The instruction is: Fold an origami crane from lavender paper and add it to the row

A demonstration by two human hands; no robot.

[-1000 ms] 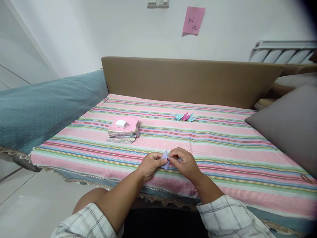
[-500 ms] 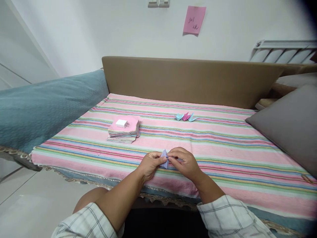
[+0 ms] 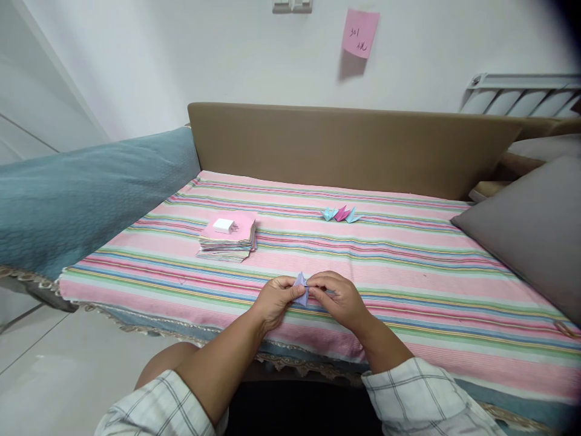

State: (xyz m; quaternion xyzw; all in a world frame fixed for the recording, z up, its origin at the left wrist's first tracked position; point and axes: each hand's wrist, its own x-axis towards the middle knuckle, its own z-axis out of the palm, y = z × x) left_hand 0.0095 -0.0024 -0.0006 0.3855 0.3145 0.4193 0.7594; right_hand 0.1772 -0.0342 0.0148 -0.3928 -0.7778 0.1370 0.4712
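Between my two hands is a small piece of folded lilac paper (image 3: 301, 295), pointed at top and bottom. My left hand (image 3: 278, 300) pinches its left side, thumb lying across the front. From the right, my right hand (image 3: 336, 298) grips the paper's edge between thumb and fingertips. The fingers partly cover the folds. Farther back on the striped cloth (image 3: 399, 236) stand three folded paper cranes in a row: a light blue crane (image 3: 328, 214), a magenta crane (image 3: 342, 214) and another light blue crane (image 3: 352, 215).
To the left sits a stack of square paper (image 3: 227, 245) with a white plug adapter (image 3: 224, 226) on top. A grey cushion (image 3: 531, 224) leans at the right. Behind the cloth rises a brown backrest (image 3: 345, 148). A pink note (image 3: 360, 33) hangs on the wall.
Both hands keep almost the same pose on the lilac paper, which has shifted very slightly. The pink note's lower edge has lifted away from the wall.
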